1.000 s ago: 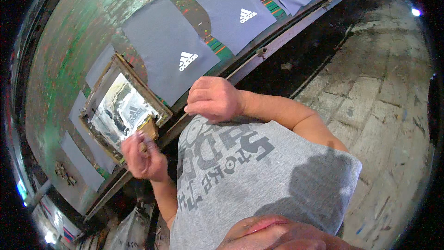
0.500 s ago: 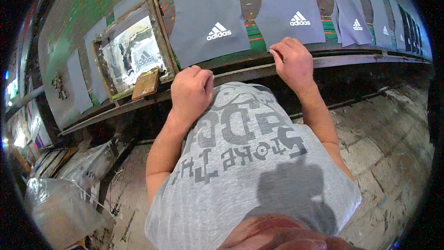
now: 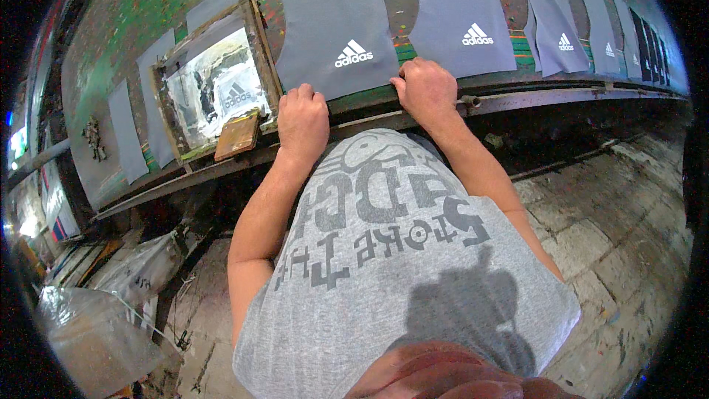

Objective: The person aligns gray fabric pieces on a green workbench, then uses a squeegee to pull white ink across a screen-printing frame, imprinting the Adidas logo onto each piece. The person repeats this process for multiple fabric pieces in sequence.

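Observation:
Before me on the long table lies a grey fabric panel (image 3: 332,22) with a white printed logo near its bottom edge. My left hand (image 3: 303,120), fingers curled, is closed at the panel's lower left corner. At its lower right corner, my right hand (image 3: 430,92) pinches the edge between thumb and fingers. Left of the panel a wooden screen-printing frame (image 3: 267,59) lies tilted, its mesh smeared with white ink and showing the logo shape. A wooden-handled squeegee (image 3: 238,137) rests on the frame's near edge, close to my left hand.
More printed grey panels, such as the neighbouring one (image 3: 461,18), run along the table to the right, with dark ones at the far end. Plain grey panels (image 3: 127,133) lie at the left. A metal rail (image 3: 546,100) borders the table. Plastic sheeting (image 3: 96,340) sits at lower left.
My right hand has moved left, from the neighbouring panel's bottom edge to the lower right corner of the panel before me. My left hand has shifted slightly left and up to the other corner.

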`<state>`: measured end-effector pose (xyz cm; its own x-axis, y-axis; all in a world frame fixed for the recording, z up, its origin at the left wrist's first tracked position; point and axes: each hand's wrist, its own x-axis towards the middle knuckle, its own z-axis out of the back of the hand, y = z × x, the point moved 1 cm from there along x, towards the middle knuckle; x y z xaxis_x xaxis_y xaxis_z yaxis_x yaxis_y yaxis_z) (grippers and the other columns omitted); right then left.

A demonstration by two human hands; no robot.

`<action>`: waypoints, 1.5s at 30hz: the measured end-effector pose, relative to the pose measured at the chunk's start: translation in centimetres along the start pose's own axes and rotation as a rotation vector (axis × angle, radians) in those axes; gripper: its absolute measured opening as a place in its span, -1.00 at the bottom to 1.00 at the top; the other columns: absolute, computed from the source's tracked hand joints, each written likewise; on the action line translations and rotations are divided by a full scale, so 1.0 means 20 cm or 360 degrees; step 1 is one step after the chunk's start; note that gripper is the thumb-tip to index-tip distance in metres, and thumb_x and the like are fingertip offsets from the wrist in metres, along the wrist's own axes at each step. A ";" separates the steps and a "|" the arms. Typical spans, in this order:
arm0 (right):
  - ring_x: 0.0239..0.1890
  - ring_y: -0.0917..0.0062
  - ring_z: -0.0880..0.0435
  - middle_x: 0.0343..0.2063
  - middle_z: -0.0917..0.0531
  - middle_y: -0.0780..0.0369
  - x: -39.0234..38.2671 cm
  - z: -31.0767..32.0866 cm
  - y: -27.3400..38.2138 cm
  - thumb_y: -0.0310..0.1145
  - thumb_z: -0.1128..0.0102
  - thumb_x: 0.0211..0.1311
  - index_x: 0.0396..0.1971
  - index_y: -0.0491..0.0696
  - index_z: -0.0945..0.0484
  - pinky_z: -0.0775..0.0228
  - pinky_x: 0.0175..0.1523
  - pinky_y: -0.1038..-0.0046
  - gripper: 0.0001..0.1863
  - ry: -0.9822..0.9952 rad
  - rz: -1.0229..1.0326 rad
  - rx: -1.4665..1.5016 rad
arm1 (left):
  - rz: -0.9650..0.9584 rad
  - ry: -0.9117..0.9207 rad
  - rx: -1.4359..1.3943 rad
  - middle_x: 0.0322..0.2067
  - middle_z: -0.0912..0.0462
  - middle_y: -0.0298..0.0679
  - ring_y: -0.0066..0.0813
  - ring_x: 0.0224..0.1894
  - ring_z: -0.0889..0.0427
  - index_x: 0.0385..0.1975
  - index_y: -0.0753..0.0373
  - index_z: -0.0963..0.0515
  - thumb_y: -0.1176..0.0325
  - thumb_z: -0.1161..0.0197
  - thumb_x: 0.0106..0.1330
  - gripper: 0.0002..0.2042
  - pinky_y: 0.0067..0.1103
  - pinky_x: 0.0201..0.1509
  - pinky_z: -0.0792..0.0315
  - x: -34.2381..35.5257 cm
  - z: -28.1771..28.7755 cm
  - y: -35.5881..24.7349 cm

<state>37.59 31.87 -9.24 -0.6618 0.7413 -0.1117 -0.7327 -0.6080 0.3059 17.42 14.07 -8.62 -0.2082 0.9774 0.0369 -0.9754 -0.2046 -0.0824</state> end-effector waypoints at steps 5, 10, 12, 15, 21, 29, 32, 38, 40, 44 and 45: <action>-0.16 0.10 -0.89 -0.24 -0.87 0.07 0.04 0.01 0.01 -0.14 -0.54 0.28 -0.29 -0.06 -0.84 -0.74 -0.04 0.06 -0.73 0.0090 -0.0198 0.0353 | -0.0062 -0.0020 -0.0014 -0.27 -0.65 -0.11 -0.05 -0.10 -0.69 -0.37 0.28 -0.70 0.46 -0.34 0.23 -0.93 -0.20 0.04 -0.56 0.00 -0.02 0.03; -0.22 0.12 -0.90 -0.35 -0.87 0.03 0.12 0.08 0.02 -0.20 -0.53 0.22 -0.34 -0.15 -0.85 -0.70 -0.06 0.19 -0.72 0.0105 -0.0183 0.1108 | -0.0059 -0.0062 -0.0156 -0.28 -0.65 -0.09 -0.02 -0.15 -0.71 -0.39 0.27 -0.68 0.44 -0.37 0.25 -0.94 -0.16 -0.01 -0.60 0.01 -0.01 0.04; -0.25 0.15 -0.89 -0.36 -0.87 0.03 0.13 0.08 0.01 -0.21 -0.54 0.19 -0.34 -0.15 -0.84 -0.70 -0.07 0.20 -0.73 0.0084 -0.0166 0.1188 | -0.0070 -0.0115 -0.0203 -0.29 -0.64 -0.06 0.03 -0.18 -0.72 -0.39 0.26 -0.67 0.40 -0.41 0.28 -0.90 -0.12 -0.06 -0.63 0.02 -0.01 0.05; -0.28 0.17 -0.89 -0.37 -0.87 0.04 0.11 0.05 -0.01 -0.23 -0.55 0.16 -0.36 -0.15 -0.83 -0.71 -0.08 0.21 -0.74 0.0051 -0.0189 0.1137 | -0.0099 -0.0077 -0.0141 -0.29 -0.65 -0.07 0.02 -0.18 -0.73 -0.36 0.26 -0.67 0.41 -0.39 0.27 -0.93 -0.12 -0.07 -0.62 0.01 -0.02 0.05; -0.25 0.13 -0.89 -0.33 -0.88 0.06 0.03 -0.04 -0.04 -0.21 -0.57 0.17 -0.37 -0.07 -0.83 -0.73 -0.05 0.16 -0.77 -0.0004 -0.0294 0.0904 | -0.0122 -0.0047 -0.0045 -0.25 -0.67 -0.10 -0.05 -0.13 -0.73 -0.39 0.25 -0.70 0.43 -0.32 0.26 -0.93 -0.20 0.00 -0.60 0.00 -0.04 0.05; -0.12 0.13 -0.88 -0.23 -0.88 0.15 -0.01 -0.04 0.01 -0.26 -0.53 0.32 -0.25 0.00 -0.80 -0.71 0.00 0.13 -0.85 -0.0132 -0.0321 0.0692 | -0.0119 -0.0052 0.0030 -0.25 -0.68 -0.10 -0.04 -0.15 -0.74 -0.39 0.25 -0.69 0.41 -0.30 0.28 -0.92 -0.18 -0.01 -0.61 -0.01 -0.05 0.03; -0.10 0.13 -0.88 -0.19 -0.88 0.16 -0.01 -0.05 0.00 -0.29 -0.52 0.32 -0.22 0.01 -0.82 -0.71 0.00 0.13 -0.87 -0.0132 -0.0250 0.0639 | -0.0123 -0.0082 0.0033 -0.26 -0.67 -0.09 -0.02 -0.16 -0.74 -0.39 0.24 -0.68 0.40 -0.29 0.30 -0.91 -0.17 -0.01 -0.61 -0.01 -0.06 0.03; -0.10 0.16 -0.87 -0.17 -0.87 0.18 -0.05 -0.06 -0.02 -0.26 -0.48 0.35 -0.20 0.04 -0.83 -0.70 -0.02 0.11 -0.86 -0.0318 -0.0087 0.0656 | -0.0051 -0.0124 -0.0081 -0.25 -0.70 -0.10 -0.04 -0.13 -0.73 -0.23 0.27 -0.74 0.44 -0.34 0.27 -0.86 -0.20 0.00 -0.60 -0.02 0.01 0.00; -0.11 0.15 -0.87 -0.19 -0.86 0.17 -0.07 -0.05 -0.04 -0.30 -0.49 0.35 -0.20 0.01 -0.82 -0.70 -0.02 0.14 -0.88 -0.0430 0.0013 0.0742 | -0.0055 -0.0240 -0.0200 -0.26 -0.71 -0.12 -0.06 -0.14 -0.73 -0.16 0.28 -0.75 0.47 -0.36 0.26 -0.82 -0.21 0.02 -0.60 -0.05 0.08 -0.04; -0.15 0.15 -0.86 -0.22 -0.83 0.14 -0.06 -0.03 -0.10 -0.40 -0.49 0.33 -0.18 -0.03 -0.81 -0.69 -0.03 0.19 -0.89 -0.0608 0.0191 0.0849 | -0.0205 -0.0485 -0.0457 -0.26 -0.73 -0.16 -0.08 -0.16 -0.75 -0.08 0.27 -0.76 0.51 -0.38 0.25 -0.76 -0.20 0.02 -0.61 -0.16 0.24 -0.08; -0.15 0.16 -0.85 -0.22 -0.82 0.14 -0.05 -0.03 -0.10 -0.43 -0.50 0.33 -0.17 -0.04 -0.81 -0.69 -0.03 0.20 -0.88 -0.0645 0.0248 0.0887 | -0.0231 -0.0517 -0.0506 -0.26 -0.74 -0.17 -0.09 -0.17 -0.75 -0.07 0.26 -0.77 0.53 -0.38 0.25 -0.75 -0.20 0.03 -0.62 -0.19 0.28 -0.08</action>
<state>39.63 32.09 -10.21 -0.5616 0.7710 0.3003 -0.3720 -0.5595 0.7406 19.28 10.33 -3.00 -0.1327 0.9171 0.3759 -0.9359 0.0090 -0.3522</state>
